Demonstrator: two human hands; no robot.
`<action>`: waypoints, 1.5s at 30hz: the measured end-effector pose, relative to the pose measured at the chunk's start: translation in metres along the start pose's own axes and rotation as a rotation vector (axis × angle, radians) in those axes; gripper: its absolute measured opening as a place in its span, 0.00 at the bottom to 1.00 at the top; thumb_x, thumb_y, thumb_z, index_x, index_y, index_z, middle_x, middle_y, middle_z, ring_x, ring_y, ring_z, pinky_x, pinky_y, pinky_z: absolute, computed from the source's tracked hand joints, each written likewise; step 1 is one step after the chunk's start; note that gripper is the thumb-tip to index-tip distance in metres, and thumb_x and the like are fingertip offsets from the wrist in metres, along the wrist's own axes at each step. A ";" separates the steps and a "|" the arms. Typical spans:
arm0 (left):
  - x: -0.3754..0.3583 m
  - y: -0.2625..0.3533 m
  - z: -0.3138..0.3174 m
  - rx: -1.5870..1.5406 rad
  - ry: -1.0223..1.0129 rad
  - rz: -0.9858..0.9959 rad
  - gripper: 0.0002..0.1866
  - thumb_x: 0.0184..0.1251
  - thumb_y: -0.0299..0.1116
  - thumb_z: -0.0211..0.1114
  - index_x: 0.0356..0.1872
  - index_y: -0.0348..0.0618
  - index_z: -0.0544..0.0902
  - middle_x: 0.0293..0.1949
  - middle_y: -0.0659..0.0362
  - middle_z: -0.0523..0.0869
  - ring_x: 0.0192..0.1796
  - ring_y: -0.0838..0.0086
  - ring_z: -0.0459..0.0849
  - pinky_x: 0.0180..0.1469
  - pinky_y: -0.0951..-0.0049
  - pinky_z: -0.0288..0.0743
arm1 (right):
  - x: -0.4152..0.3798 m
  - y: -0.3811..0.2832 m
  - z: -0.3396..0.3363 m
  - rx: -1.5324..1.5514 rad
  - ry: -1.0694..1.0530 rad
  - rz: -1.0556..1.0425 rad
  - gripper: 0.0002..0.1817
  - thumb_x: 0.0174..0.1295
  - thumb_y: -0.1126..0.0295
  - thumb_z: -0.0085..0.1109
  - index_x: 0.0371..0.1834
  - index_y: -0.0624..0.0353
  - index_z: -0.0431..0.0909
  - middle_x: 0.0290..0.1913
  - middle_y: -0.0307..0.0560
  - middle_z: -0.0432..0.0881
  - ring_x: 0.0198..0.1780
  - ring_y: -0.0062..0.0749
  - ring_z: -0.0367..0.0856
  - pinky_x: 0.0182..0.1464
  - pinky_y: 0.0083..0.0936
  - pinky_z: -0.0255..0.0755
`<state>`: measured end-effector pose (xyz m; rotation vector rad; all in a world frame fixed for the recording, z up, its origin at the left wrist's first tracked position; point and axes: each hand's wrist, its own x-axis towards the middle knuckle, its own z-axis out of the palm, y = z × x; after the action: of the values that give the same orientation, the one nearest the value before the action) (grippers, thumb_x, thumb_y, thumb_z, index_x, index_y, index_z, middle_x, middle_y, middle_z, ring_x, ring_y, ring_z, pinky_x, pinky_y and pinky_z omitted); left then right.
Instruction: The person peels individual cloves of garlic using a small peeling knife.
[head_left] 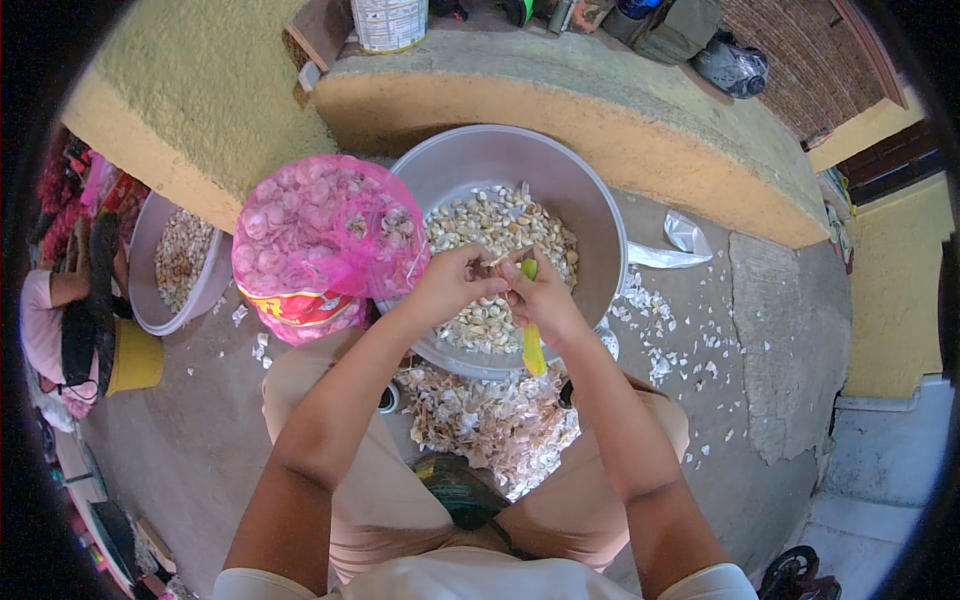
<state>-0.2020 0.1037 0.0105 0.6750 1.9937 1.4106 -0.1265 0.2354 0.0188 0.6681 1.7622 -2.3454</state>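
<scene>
My left hand [458, 283] is over the large grey tub [490, 140], its fingers pinched on a small pale garlic clove [491, 263], mostly hidden by the fingertips. Close against it, my right hand [545, 298] is closed around a small yellow knife [534, 352]. Its yellow end sticks out below the palm, and the blade cannot be made out. Loose garlic cloves [500, 215] cover the tub's bottom beneath both hands. To the left of the tub leans a pink mesh bag [300, 225] full of garlic bulbs, its top hanging by the tub's rim.
A heap of garlic skins [490, 420] lies between my feet. More scraps and a silvery plastic piece [675, 245] are on the floor at right. At far left, another person [60, 310] sits by a second tub [205, 290] of garlic. A low ledge [560, 130] runs behind.
</scene>
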 end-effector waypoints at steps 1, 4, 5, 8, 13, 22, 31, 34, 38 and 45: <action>0.000 -0.001 -0.001 -0.001 -0.006 0.004 0.15 0.49 0.33 0.67 0.35 0.36 0.75 0.24 0.61 0.79 0.24 0.82 0.74 0.26 0.81 0.67 | -0.001 -0.002 0.000 0.024 -0.011 0.011 0.10 0.60 0.65 0.50 0.36 0.58 0.62 0.18 0.38 0.65 0.14 0.17 0.59 0.11 0.14 0.53; 0.000 -0.003 -0.001 -0.085 -0.031 0.028 0.16 0.49 0.35 0.67 0.34 0.36 0.75 0.23 0.62 0.78 0.24 0.83 0.73 0.25 0.81 0.66 | -0.005 -0.007 -0.002 0.077 -0.047 0.032 0.10 0.59 0.66 0.50 0.36 0.58 0.62 0.18 0.38 0.64 0.13 0.17 0.58 0.11 0.14 0.52; 0.000 -0.003 -0.001 -0.073 -0.035 0.029 0.15 0.49 0.35 0.67 0.34 0.36 0.75 0.23 0.62 0.78 0.24 0.83 0.74 0.25 0.82 0.66 | -0.005 -0.007 -0.002 0.091 -0.061 0.036 0.10 0.59 0.66 0.50 0.36 0.58 0.62 0.18 0.38 0.64 0.13 0.17 0.58 0.12 0.14 0.52; -0.002 0.003 -0.002 -0.068 -0.047 0.024 0.14 0.49 0.33 0.67 0.33 0.36 0.75 0.23 0.61 0.79 0.25 0.83 0.75 0.25 0.82 0.66 | -0.004 -0.006 -0.004 0.115 -0.073 0.060 0.10 0.59 0.65 0.51 0.36 0.57 0.62 0.17 0.37 0.64 0.13 0.17 0.58 0.12 0.13 0.51; -0.001 -0.002 -0.001 -0.138 -0.069 0.009 0.11 0.51 0.29 0.65 0.33 0.36 0.75 0.24 0.61 0.78 0.25 0.83 0.76 0.26 0.82 0.67 | -0.005 -0.008 -0.009 0.179 -0.112 0.144 0.09 0.58 0.65 0.52 0.33 0.57 0.65 0.17 0.37 0.65 0.14 0.17 0.58 0.12 0.13 0.50; 0.000 -0.009 -0.008 0.144 -0.200 0.172 0.12 0.51 0.28 0.63 0.36 0.35 0.75 0.28 0.57 0.79 0.29 0.75 0.78 0.30 0.77 0.71 | -0.005 -0.020 -0.019 0.082 -0.095 0.309 0.06 0.54 0.67 0.55 0.29 0.55 0.70 0.16 0.35 0.66 0.13 0.15 0.58 0.11 0.14 0.48; -0.003 -0.022 -0.017 0.452 -0.305 0.243 0.12 0.54 0.32 0.57 0.38 0.35 0.74 0.27 0.53 0.78 0.29 0.67 0.77 0.33 0.69 0.70 | -0.012 -0.033 -0.017 -0.243 -0.003 0.139 0.10 0.52 0.66 0.59 0.29 0.59 0.70 0.14 0.33 0.66 0.11 0.13 0.58 0.11 0.12 0.45; 0.000 -0.018 -0.015 0.055 -0.380 -0.112 0.16 0.58 0.40 0.54 0.39 0.37 0.75 0.26 0.54 0.77 0.29 0.72 0.76 0.32 0.72 0.73 | -0.012 -0.031 -0.019 -0.227 -0.028 0.120 0.11 0.53 0.65 0.58 0.32 0.60 0.70 0.14 0.33 0.66 0.12 0.13 0.58 0.11 0.12 0.46; 0.000 -0.011 -0.006 -0.388 -0.310 -0.260 0.19 0.63 0.47 0.48 0.38 0.40 0.74 0.25 0.61 0.74 0.27 0.77 0.74 0.25 0.76 0.72 | -0.009 -0.027 -0.022 -0.292 -0.119 0.089 0.16 0.51 0.64 0.60 0.36 0.63 0.70 0.19 0.37 0.72 0.17 0.14 0.65 0.16 0.13 0.56; 0.000 -0.007 0.006 -0.575 -0.202 -0.281 0.16 0.63 0.45 0.48 0.33 0.42 0.73 0.22 0.65 0.71 0.21 0.82 0.71 0.18 0.81 0.68 | -0.006 -0.014 -0.015 -0.411 -0.047 -0.053 0.18 0.53 0.63 0.59 0.39 0.64 0.67 0.20 0.39 0.72 0.20 0.18 0.68 0.20 0.15 0.61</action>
<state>-0.1975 0.1054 0.0021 0.2531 1.3644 1.5632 -0.1223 0.2526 0.0308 0.5006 2.1676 -1.9140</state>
